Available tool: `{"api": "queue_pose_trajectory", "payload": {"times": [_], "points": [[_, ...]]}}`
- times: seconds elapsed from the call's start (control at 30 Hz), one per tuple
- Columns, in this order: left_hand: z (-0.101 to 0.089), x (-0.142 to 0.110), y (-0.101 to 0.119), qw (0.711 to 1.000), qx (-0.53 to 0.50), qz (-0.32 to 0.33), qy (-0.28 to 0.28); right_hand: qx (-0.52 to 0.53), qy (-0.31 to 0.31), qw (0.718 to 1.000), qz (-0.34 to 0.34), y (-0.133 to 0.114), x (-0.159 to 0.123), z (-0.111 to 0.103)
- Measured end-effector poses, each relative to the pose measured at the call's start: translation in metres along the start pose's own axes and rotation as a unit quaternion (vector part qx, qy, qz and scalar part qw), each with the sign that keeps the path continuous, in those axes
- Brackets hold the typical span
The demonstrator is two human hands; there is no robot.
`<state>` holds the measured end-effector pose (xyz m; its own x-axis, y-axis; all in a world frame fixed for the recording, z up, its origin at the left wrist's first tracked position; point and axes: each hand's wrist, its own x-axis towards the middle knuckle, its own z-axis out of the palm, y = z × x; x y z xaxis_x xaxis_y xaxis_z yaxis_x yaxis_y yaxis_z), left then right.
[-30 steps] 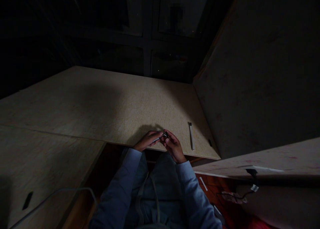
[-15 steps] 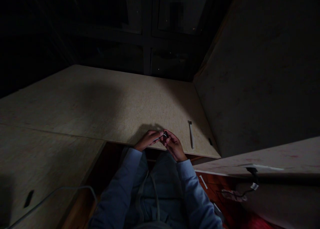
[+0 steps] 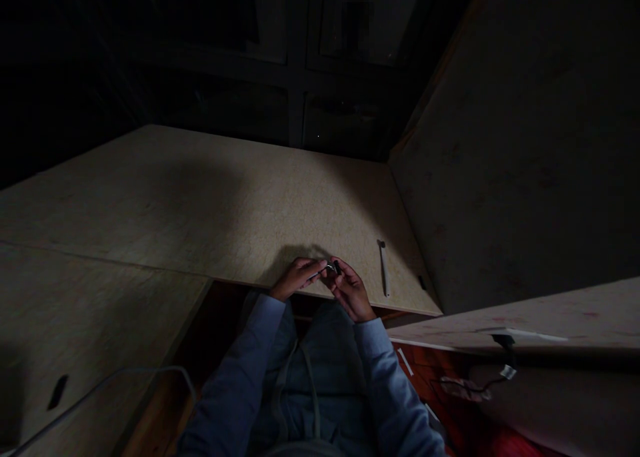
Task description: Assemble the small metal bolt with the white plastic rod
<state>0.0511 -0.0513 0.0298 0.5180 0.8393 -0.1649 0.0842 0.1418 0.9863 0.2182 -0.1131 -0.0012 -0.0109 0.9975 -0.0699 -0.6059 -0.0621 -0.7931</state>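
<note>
In the dim head view, my left hand (image 3: pixel 301 274) is closed around a slim grey stick-like object with a shiny metal end (image 3: pixel 330 266). My right hand (image 3: pixel 351 290) pinches a small dark piece (image 3: pixel 337 268) right beside that metal end; whether the two touch I cannot tell. Both hands meet just over the front edge of the pale tabletop (image 3: pixel 280 210). To their right lies a slim white handle with a small dark head (image 3: pixel 385 270), untouched. The fingers partly hide what they hold.
A patterned panel (image 3: pixel 510 177) rises along the table's right side, and dark window panes (image 3: pixel 340 117) stand behind. At lower left, a cable (image 3: pixel 115 374) runs over another pale surface near a dark slot (image 3: pixel 57 392). A black plug (image 3: pixel 503 340) with its lead sits at lower right.
The small dark piece in my right hand has turned and shifted slightly right, showing more of the shiny end beside it. My left hand has barely moved.
</note>
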Motion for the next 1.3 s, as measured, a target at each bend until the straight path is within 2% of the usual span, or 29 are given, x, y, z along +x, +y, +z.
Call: {"api": "queue_pose_trajectory", "payload": {"times": [0.63, 0.9, 1.1, 1.3], "points": [[0.0006, 0.0021, 0.0011, 0.999, -0.006, -0.012, -0.033, -0.013, -0.026, 1.0, 0.004, -0.005, 0.0, 0.005], [0.0006, 0.0015, 0.0015, 0.998, -0.011, -0.03, -0.046, -0.04, -0.014, 0.999, 0.018, -0.007, -0.0008, 0.002], [-0.0004, -0.0004, 0.0063, 0.998, -0.005, -0.016, -0.068, -0.036, -0.021, 0.999, 0.021, -0.0076, -0.0006, 0.0022], [-0.0011, 0.0012, 0.0017, 0.998, -0.005, -0.014, -0.067, -0.037, -0.027, 0.999, 0.017, -0.0082, 0.0001, 0.0022]]}}
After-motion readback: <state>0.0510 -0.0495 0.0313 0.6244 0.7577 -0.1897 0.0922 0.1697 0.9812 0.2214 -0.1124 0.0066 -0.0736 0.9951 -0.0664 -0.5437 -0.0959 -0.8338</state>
